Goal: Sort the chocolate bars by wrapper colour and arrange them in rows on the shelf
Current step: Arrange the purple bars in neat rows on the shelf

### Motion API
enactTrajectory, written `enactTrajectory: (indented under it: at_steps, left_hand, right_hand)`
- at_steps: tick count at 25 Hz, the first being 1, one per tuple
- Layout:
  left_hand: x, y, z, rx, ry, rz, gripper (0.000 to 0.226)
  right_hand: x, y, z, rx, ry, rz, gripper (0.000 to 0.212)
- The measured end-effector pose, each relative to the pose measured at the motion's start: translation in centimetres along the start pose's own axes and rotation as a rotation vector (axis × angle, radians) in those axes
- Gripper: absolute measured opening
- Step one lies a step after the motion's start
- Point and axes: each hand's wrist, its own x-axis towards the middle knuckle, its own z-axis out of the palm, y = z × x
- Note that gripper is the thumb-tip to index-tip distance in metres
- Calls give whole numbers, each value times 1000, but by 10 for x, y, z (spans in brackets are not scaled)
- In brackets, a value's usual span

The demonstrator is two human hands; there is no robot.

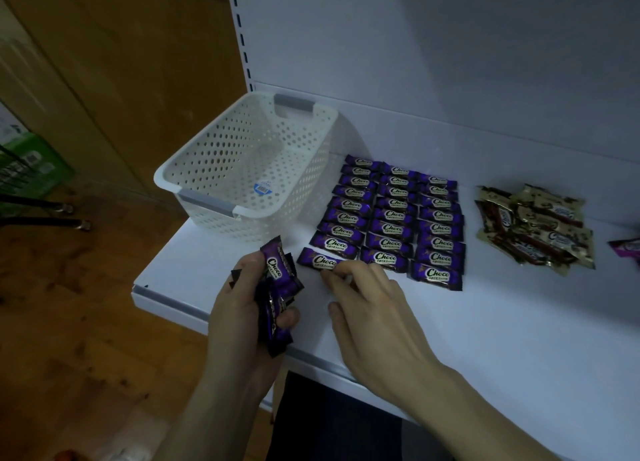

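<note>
Clutching a bunch of purple bars [278,273], the left hand [235,325] is clenched tight — right hand [374,308] loose, fingertips pressing one bar [320,260] onto the shelf [502,329].

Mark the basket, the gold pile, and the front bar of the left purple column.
basket [206,201], head view, grey near handle.
gold pile [535,228], head view, heap centre.
front bar [323,261], head view, white label.
</note>
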Motion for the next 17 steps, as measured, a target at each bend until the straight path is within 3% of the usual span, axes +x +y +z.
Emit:
enactTrajectory:
  at_steps: [8, 11, 13, 17]
  left_hand:
    - [-6, -2, 13, 97, 132, 108, 18]
    - [-11, -5, 20, 189, 169, 189, 22]
    - [-14, -11, 24, 291, 142, 263, 24]
    - [-17, -21, 31, 410, 46, 315, 28]
  right_hand:
    - [3, -2, -3, 41, 35, 12, 39]
    - [9, -11, -19, 551, 156, 266, 25]
    - [19, -16, -32, 952, 126, 428, 19]
    - [28, -14, -44, 991, -14, 482, 31]
